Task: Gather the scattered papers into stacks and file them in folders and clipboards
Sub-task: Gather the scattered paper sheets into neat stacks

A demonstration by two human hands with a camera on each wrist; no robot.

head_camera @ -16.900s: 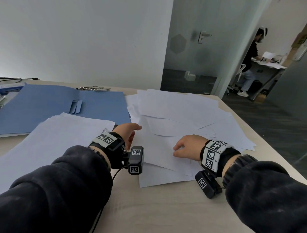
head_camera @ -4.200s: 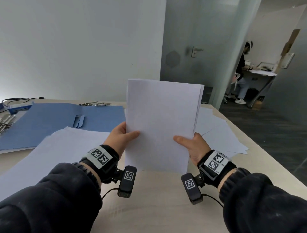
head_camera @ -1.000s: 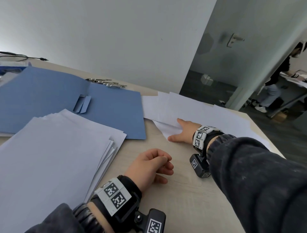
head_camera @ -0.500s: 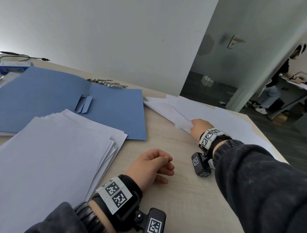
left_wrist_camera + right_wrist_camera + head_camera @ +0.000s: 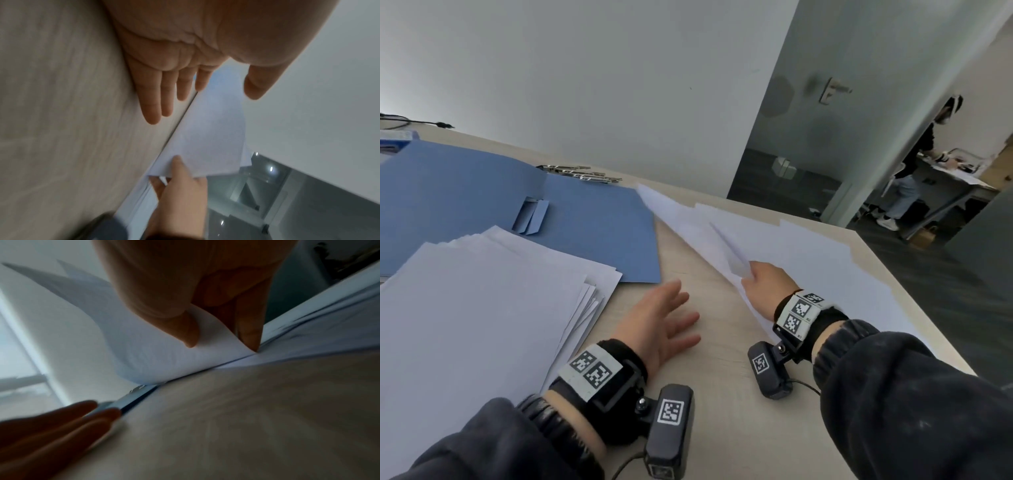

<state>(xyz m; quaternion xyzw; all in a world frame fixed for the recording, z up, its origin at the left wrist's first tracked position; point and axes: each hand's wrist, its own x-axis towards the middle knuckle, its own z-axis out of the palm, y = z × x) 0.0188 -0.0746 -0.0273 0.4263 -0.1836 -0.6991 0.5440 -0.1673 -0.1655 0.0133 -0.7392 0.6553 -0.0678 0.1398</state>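
My right hand (image 5: pixel 760 284) pinches the near edge of a few white sheets (image 5: pixel 688 226) and lifts them off the scattered papers (image 5: pixel 825 267) on the right of the table; thumb and fingers (image 5: pixel 249 331) clamp the sheets (image 5: pixel 144 337) in the right wrist view. My left hand (image 5: pixel 664 318) hovers over bare table between the piles, fingers straight and spread (image 5: pixel 162 100), holding nothing. A gathered stack of white paper (image 5: pixel 469 308) lies at the left. An open blue folder (image 5: pixel 482 195) lies behind the stack.
Metal clips (image 5: pixel 578 173) lie by the wall behind the folder. A blue box and a cable (image 5: pixel 400 132) sit at the far left. The table's right edge (image 5: pixel 914 291) drops to a dark floor. A person (image 5: pixel 914 164) works at another desk beyond the glass door.
My right hand has pinched sheets from the scattered pile and pulled them up and nearer. My left hand, curled on the table before, has opened and spread its fingers.
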